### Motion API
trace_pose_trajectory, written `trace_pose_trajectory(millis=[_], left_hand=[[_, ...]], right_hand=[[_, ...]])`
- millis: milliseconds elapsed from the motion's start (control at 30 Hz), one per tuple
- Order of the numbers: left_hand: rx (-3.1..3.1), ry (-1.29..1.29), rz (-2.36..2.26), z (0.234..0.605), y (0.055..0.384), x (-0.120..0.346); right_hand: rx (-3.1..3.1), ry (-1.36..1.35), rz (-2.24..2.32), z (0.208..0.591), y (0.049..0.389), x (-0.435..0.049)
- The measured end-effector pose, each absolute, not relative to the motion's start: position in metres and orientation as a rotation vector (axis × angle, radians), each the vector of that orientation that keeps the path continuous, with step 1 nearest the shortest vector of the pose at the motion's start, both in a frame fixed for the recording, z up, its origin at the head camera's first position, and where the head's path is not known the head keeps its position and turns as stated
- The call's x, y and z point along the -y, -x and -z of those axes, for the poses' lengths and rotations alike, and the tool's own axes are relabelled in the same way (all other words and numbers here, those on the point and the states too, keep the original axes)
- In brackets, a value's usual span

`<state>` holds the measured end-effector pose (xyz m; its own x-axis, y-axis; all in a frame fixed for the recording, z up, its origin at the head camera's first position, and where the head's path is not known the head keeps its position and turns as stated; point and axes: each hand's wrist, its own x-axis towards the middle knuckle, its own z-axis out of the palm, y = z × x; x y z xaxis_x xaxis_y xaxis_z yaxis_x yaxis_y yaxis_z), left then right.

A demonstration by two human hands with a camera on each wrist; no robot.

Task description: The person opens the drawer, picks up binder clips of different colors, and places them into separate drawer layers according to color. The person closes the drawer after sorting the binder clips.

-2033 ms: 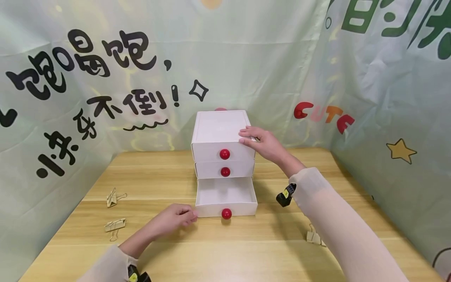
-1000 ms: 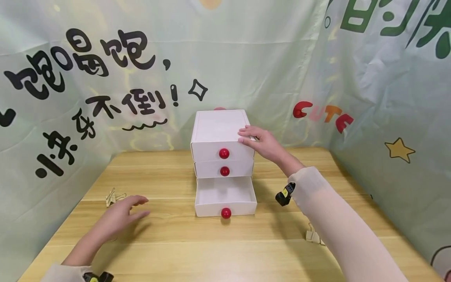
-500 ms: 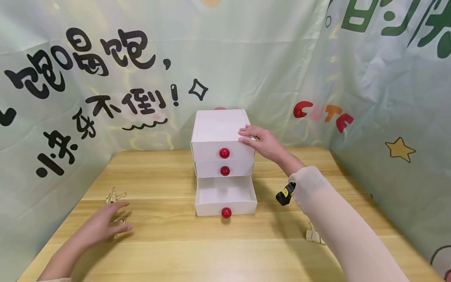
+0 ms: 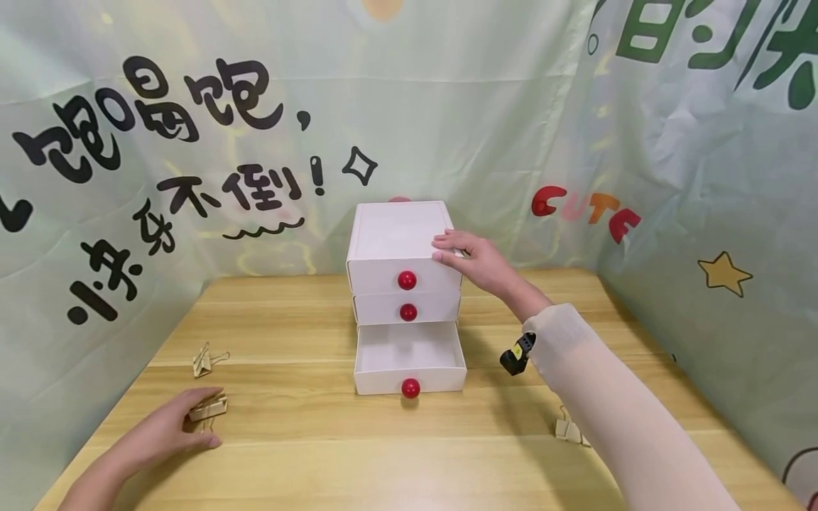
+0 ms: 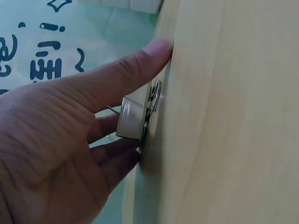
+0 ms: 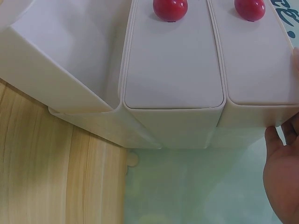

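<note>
At the left of the table, my left hand (image 4: 162,429) reaches around a gold binder clip (image 4: 211,409). Its fingers lie along the clip's far side and the thumb is spread apart on the near side, by the wire handle. The left wrist view shows the clip (image 5: 131,116) between thumb and fingers, close over the tabletop. My right hand (image 4: 476,259) rests on the top right edge of a white three-drawer box (image 4: 402,231) with red knobs. The bottom drawer (image 4: 409,348) is pulled out, with nothing in it; the upper two are closed.
A second gold binder clip (image 4: 202,360) lies just beyond the left hand. Another binder clip (image 4: 570,430) sits on the right, partly hidden by the right sleeve (image 4: 613,383). Printed cloth (image 4: 479,142) hangs behind the wooden table (image 4: 409,454).
My left hand has left the open drawer's front left corner and moved left to the nearer binder clip. The right hand stays on the box top.
</note>
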<state>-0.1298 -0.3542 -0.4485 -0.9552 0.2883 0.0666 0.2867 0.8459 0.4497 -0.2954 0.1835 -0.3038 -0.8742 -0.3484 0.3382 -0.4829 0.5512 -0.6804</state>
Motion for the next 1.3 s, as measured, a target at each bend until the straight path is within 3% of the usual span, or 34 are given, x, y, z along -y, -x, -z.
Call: trace_pose_trajectory(millis=[833,1300], left_hand=[[-3.090,-0.336,-0.634,0.446,0.136,0.355],[-3.075,-0.430,-0.622,0.439,0.142,0.349]], right_hand=[[2.633,-0.708,-1.224,0.302,0.292,-0.182],[2.622,-0.694,-1.235,0.303,0.293,-0.183]])
